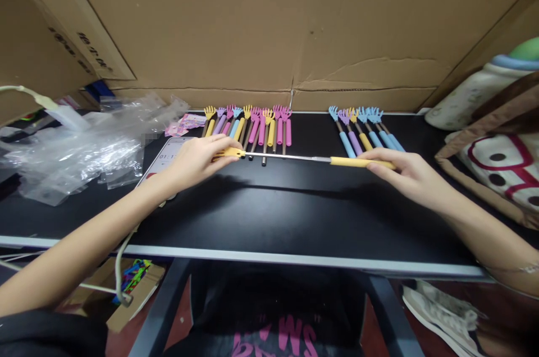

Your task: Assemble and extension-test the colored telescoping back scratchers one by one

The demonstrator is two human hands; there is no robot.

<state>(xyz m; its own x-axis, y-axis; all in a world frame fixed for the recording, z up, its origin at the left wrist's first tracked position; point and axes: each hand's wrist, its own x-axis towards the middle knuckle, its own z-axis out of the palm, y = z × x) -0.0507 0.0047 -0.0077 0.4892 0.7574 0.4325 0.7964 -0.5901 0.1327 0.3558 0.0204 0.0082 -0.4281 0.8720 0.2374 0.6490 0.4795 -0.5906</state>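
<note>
A yellow telescopic back scratcher is stretched out level above the black table, its metal rod drawn long between my hands. My left hand pinches the yellow claw end. Around the yellow handle at the other end, my right hand is closed. Behind it lies a row of back scratchers in yellow, purple, pink and blue, some handles apart from their rods. Farther right is a second group of back scratchers, mostly blue, with handles fitted on the rods.
Clear plastic bags pile up at the left, near a phone partly under my left forearm. Cardboard walls the back. A bottle and a patterned bag stand right. Below left sits an open box.
</note>
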